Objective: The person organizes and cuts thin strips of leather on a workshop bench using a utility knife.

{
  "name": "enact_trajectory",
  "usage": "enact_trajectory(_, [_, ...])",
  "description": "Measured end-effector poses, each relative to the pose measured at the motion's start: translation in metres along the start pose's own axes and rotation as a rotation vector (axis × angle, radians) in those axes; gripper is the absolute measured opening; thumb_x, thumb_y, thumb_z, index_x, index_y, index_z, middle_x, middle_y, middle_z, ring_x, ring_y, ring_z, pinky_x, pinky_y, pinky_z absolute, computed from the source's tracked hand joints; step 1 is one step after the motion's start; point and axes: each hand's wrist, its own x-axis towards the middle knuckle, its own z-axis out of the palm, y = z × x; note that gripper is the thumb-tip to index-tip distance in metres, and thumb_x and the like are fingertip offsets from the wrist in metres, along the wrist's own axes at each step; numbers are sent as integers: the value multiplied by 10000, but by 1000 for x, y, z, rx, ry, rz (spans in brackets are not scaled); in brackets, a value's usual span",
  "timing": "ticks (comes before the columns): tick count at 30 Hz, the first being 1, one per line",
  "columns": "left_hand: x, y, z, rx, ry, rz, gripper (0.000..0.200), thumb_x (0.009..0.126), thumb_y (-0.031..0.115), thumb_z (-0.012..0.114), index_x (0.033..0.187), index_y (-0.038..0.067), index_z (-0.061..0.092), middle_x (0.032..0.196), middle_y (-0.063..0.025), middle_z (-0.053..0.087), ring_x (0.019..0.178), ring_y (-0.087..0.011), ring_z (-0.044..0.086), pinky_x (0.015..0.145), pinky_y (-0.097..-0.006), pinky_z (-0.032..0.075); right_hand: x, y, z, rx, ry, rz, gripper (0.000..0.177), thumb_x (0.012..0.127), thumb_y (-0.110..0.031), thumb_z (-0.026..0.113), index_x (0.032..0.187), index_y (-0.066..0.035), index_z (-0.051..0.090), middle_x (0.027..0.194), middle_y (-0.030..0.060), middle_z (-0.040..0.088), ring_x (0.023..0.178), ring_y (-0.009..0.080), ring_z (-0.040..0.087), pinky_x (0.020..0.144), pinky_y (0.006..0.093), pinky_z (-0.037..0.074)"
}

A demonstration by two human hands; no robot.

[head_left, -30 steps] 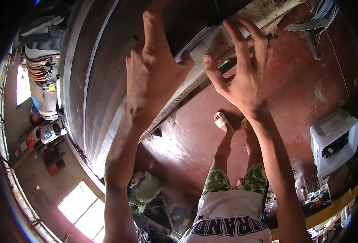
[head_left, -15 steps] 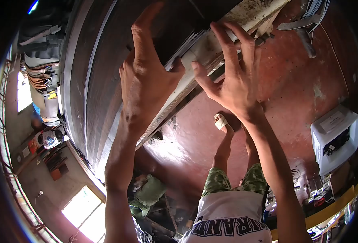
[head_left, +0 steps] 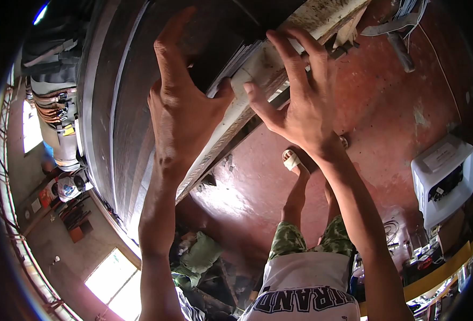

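Note:
My left hand (head_left: 180, 117) is over the long dark strips (head_left: 135, 101) that cover the table, its thumb and forefinger spread wide apart. Its thumb tip is close to a thin stack of dark sheets with pale edges (head_left: 242, 58). To its right, my right hand (head_left: 306, 107) hovers around the worn pale table edge (head_left: 263, 67), fingers apart and thumb pointing toward the left hand. Nothing shows between the fingers of either hand.
A white plastic bin (head_left: 445, 176) with dark items stands on the red floor (head_left: 375, 117) at right. A hammer-like tool (head_left: 402, 51) and cables lie at upper right. Belts (head_left: 60, 107) hang at far left. A green cloth bundle (head_left: 199, 257) lies below the table.
Both hands have shifted slightly left along the table edge, with fingers still spread. The view has moved a little, and a second sandal now shows beside the right wrist.

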Motion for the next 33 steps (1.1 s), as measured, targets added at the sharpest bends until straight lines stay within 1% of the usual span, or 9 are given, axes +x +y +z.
enact_trajectory(6, [2, 1, -2, -7, 6, 7, 893, 719, -54, 789, 1474, 98, 336, 1475, -119, 429, 1086, -301, 672, 894, -365, 596, 1, -3, -4, -14, 2, -15, 669, 769, -355, 774, 1331, -57, 565, 1378, 62, 468, 1044, 274, 473, 889, 403, 435])
enact_trajectory(9, [5, 2, -4, -41, -49, -39, 917, 726, -33, 803, 1495, 106, 322, 1425, -142, 489, 1116, -299, 665, 932, -376, 580, 2, -6, -8, 9, -83, 51, 664, 793, -314, 783, 1364, -60, 556, 1369, 98, 488, 1148, 259, 511, 941, 409, 430])
enact_trajectory(11, [10, 2, -1, 47, -42, 21, 938, 734, -24, 808, 1513, 112, 304, 1363, -165, 544, 1124, -294, 666, 952, -379, 568, 1, -2, -4, 15, -26, -2, 676, 757, -330, 787, 1334, -65, 555, 1377, 75, 459, 1031, 292, 487, 894, 416, 433])
enact_trajectory(15, [11, 0, 0, -33, -82, -117, 934, 739, -35, 805, 1515, 119, 308, 1335, -172, 566, 1119, -288, 668, 956, -371, 564, 0, -3, -3, 63, -24, 26, 659, 759, -300, 790, 1339, -96, 553, 1359, 93, 441, 1046, 305, 489, 894, 427, 435])
enact_trajectory(17, [11, -11, 2, 25, 19, 50, 905, 727, 50, 808, 1484, 188, 332, 1115, -177, 697, 920, -340, 739, 764, -429, 619, 1, -5, -4, 79, -24, 48, 654, 758, -295, 791, 1337, -104, 555, 1356, 94, 440, 1050, 304, 485, 901, 435, 429])
enact_trajectory(23, [11, -10, -5, -58, -8, -47, 907, 735, 80, 833, 1482, 222, 338, 1050, -161, 728, 951, -315, 740, 785, -395, 614, -1, -8, -4, 79, -60, 73, 635, 753, -272, 798, 1322, -120, 561, 1358, 89, 437, 1049, 293, 462, 933, 456, 392])
enact_trajectory(25, [11, -11, -5, -64, -12, -61, 910, 733, 83, 834, 1483, 225, 338, 1047, -161, 728, 941, -315, 742, 777, -393, 612, 0, -10, -6, 93, -53, 75, 629, 751, -267, 798, 1315, -117, 562, 1361, 85, 437, 1045, 289, 458, 941, 458, 381])
enact_trajectory(27, [11, -10, -6, -70, -18, -75, 913, 732, 86, 834, 1484, 228, 338, 1043, -162, 727, 932, -316, 743, 768, -392, 610, 2, -12, -11, 78, -81, 105, 637, 751, -201, 829, 1330, -113, 577, 1389, 98, 448, 1156, 274, 504, 918, 405, 425])
enact_trajectory(33, [10, -11, -3, -43, -3, -36, 904, 730, 88, 829, 1483, 222, 347, 1154, -157, 690, 958, -311, 734, 749, -402, 607, 2, -12, -9, 115, -76, 118, 627, 748, -188, 830, 1315, -103, 578, 1370, 103, 465, 1195, 288, 487, 939, 412, 427])
